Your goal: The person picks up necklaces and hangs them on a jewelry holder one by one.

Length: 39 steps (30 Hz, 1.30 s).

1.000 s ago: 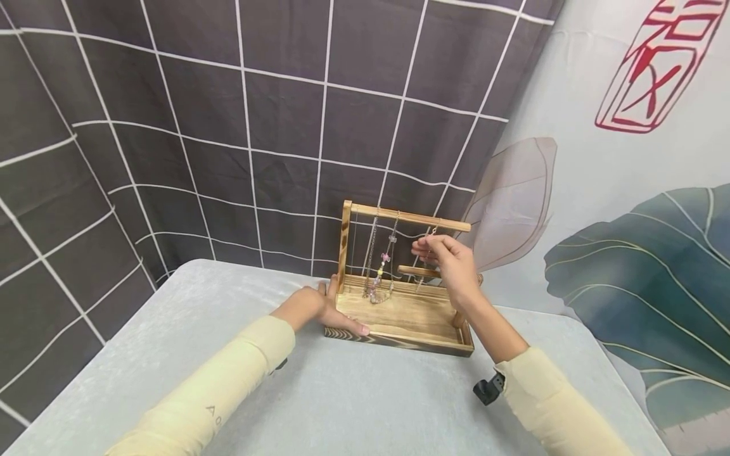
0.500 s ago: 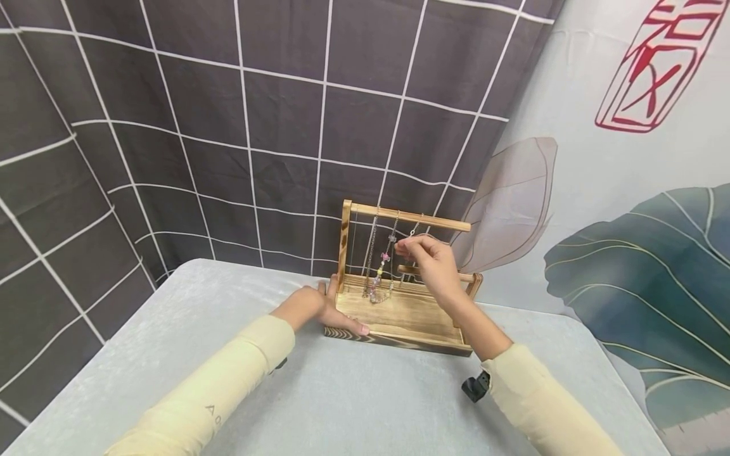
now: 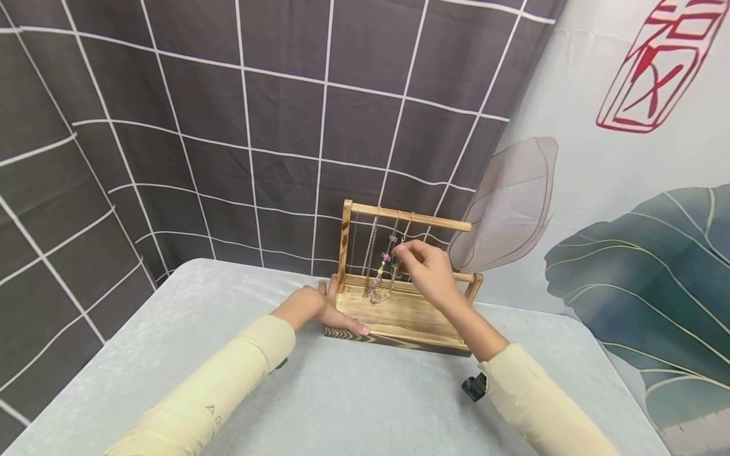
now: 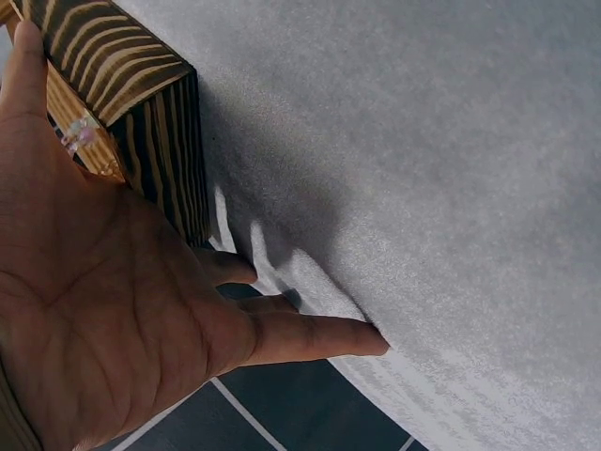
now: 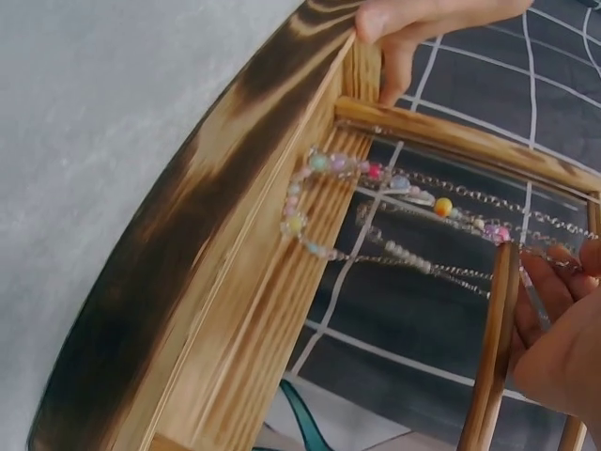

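Wooden jewellery stand (image 3: 399, 316) sits on the grey table (image 3: 342, 405) toward 12 o'clock, with beaded chains (image 3: 381, 269) hanging from its top bar (image 3: 410, 217). Left hand (image 3: 319, 310) rests flat at the stand's 9 o'clock corner, fingers straight, gripping nothing. Right hand (image 3: 428, 272) has its fingertips (image 3: 401, 252) pinched on a thin chain (image 3: 406, 231) hanging from the bar.

Left hand (image 4: 103, 310) lay flat, fingers straight, against the corner of the wooden stand (image 4: 141, 103) on grey cloth (image 4: 423, 169).
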Available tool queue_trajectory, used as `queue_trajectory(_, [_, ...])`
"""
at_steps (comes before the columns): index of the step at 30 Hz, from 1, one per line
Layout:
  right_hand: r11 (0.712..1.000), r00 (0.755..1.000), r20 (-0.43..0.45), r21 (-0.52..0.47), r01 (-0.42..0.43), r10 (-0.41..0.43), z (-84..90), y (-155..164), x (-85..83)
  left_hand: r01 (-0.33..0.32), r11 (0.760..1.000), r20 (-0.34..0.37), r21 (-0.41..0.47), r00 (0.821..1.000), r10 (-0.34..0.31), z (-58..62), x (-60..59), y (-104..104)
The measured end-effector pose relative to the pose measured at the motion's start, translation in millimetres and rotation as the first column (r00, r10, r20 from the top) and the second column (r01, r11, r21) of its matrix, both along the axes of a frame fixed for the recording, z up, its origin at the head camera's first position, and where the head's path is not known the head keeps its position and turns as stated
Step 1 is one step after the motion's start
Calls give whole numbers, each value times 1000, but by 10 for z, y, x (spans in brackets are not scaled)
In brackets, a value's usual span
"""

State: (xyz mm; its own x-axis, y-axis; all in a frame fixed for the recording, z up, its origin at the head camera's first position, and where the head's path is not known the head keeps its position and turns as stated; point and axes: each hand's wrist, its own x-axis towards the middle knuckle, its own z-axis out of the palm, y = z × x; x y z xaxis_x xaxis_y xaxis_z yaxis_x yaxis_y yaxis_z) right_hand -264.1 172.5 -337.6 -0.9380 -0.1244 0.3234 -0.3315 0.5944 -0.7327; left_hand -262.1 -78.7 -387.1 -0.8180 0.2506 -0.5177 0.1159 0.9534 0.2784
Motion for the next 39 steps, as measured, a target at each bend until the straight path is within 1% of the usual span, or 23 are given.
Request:
queue_trajectory(8, [990,994,-58,95,101,-96,-17,157,-7,12,1000,6,-9,1000,-12,10,-30,13])
queue_trajectory(11, [982,991,-62,136,127,-120,-29,199,-1,16,999,16,-32,1000,-15,-13,-49,16])
queue_trajectory(13, [978,990,-65,156,136,-127,-35,222,4,14,999,18,-30,1000,-13,-13,-51,15])
queue_trajectory(16, [976,989,-61,167,142,-134,-52,259,8,9,1000,16,-14,1000,-9,-11,-44,19])
queue_trajectory(19, [973,988,-62,176,148,-140,-67,287,8,13,999,22,-36,1000,-13,-34,-58,35])
queue_trajectory(23, [968,986,-64,190,166,-156,-83,317,11,19,999,20,-40,1000,-18,-45,-64,37])
queue_trajectory(25, [965,985,-67,197,171,-161,-86,324,12,13,1000,10,-15,1000,-13,-37,-56,26])
queue_trajectory(31, [967,987,-82,203,155,-141,-100,317,23,11,1000,7,18,1000,-11,-36,-28,-9])
queue_trajectory(36, [967,987,-93,207,146,-129,-125,327,25,19,1000,-9,21,1000,-19,-30,5,-18])
queue_trajectory(39, [968,988,-100,208,139,-121,-129,342,27,9,1000,-25,21,1000,-8,-33,22,-10])
